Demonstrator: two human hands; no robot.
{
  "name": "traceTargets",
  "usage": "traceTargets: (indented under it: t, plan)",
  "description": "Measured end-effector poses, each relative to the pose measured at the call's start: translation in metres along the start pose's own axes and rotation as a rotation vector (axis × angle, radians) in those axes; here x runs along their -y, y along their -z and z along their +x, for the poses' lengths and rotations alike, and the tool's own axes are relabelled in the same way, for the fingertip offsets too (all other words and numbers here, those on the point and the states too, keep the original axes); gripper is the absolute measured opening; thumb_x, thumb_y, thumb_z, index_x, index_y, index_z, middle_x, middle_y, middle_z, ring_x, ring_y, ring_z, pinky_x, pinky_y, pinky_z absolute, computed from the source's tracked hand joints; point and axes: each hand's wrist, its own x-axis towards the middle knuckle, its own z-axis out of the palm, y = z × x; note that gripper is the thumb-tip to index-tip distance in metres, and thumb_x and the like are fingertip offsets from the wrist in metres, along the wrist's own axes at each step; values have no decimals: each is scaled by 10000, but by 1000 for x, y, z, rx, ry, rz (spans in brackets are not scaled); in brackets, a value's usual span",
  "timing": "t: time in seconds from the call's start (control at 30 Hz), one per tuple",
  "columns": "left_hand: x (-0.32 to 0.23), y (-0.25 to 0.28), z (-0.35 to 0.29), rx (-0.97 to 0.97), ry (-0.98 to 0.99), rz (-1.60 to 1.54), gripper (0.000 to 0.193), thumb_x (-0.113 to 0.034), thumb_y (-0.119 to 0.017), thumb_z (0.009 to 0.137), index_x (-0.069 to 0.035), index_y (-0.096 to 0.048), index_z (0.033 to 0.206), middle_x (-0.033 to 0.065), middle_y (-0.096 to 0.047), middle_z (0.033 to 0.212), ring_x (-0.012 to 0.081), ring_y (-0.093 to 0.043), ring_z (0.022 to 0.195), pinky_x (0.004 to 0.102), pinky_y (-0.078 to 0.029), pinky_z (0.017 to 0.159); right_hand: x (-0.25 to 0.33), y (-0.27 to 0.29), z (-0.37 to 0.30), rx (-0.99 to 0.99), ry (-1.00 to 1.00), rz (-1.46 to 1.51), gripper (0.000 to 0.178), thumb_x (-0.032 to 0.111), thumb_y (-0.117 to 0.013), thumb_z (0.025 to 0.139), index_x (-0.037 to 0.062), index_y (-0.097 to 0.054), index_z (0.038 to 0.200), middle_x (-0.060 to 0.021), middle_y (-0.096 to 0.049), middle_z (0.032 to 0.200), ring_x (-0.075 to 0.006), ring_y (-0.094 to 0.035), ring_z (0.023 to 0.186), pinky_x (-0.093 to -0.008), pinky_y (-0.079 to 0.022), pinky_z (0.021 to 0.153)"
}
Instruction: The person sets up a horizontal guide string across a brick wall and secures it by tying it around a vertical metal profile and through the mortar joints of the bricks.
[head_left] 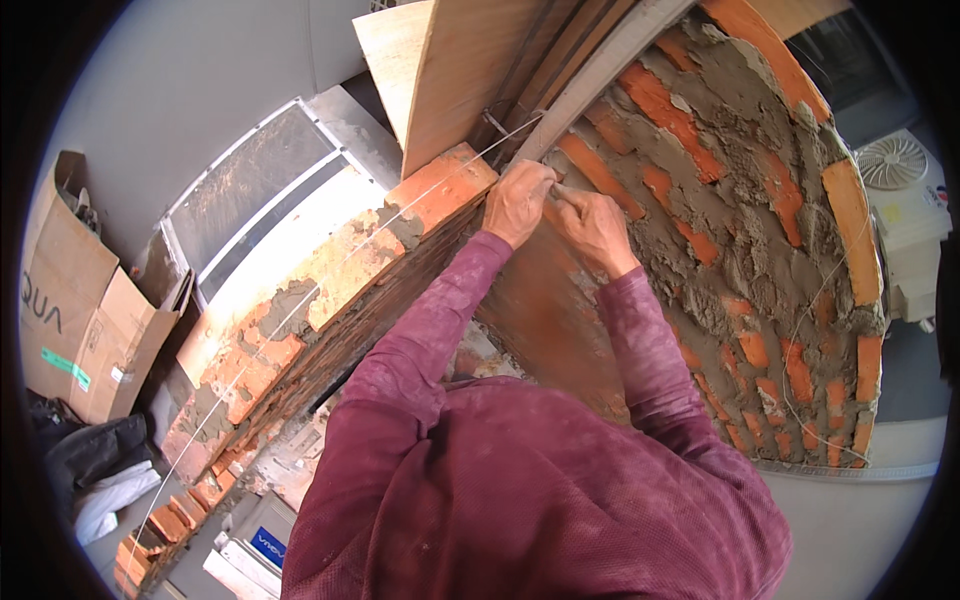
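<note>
Maroon sleeves [520, 470] reach far; both hands, left [516, 203] and right [594, 226], pinch the string [330, 275] at the brick wall [300, 330] corner, apparently fixing it; tensioning seems next.

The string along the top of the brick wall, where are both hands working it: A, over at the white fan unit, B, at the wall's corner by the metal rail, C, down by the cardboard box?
B: the left hand and right hand pinch the string at the corner of the brick wall, beside the metal rail.
</note>
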Motion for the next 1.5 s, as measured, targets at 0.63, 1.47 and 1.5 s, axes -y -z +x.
traceTargets:
  t: [0.63, 1.47, 1.5]
  plan:
    - [1, 5, 32, -23, 624, -673, 357, -89, -574, 927, 40, -524, 1256, 97, -687, 879, 96, -602, 682, 251, -525, 650, -13, 4, -16, -92, 15, -217, 316, 172, -528, 827, 107, -707, 1079, -209, -666, 853, -367, -656, 767, -427, -510, 684]
    - [-19, -56, 24, -499, 565, -783, 298, -220, -449, 1014, -6, -502, 1215, 119, -560, 1282, 237, -518, 1234, 375, -417, 1030, -25, 13, -25, -139, 78, -439, 300, 112, -550, 799, 77, -698, 1058, -181, -648, 703, -334, -643, 627, -430, -499, 565]
    - [-18, -58, 22, -496, 544, -767, 299, -220, -453, 1013, -5, -505, 1213, 118, -562, 1281, 235, -519, 1232, 374, -421, 1026, -23, 16, -27, -148, 89, -409, 301, 112, -548, 799, 76, -697, 1058, -182, -647, 703, -337, -643, 628, -431, -500, 564]
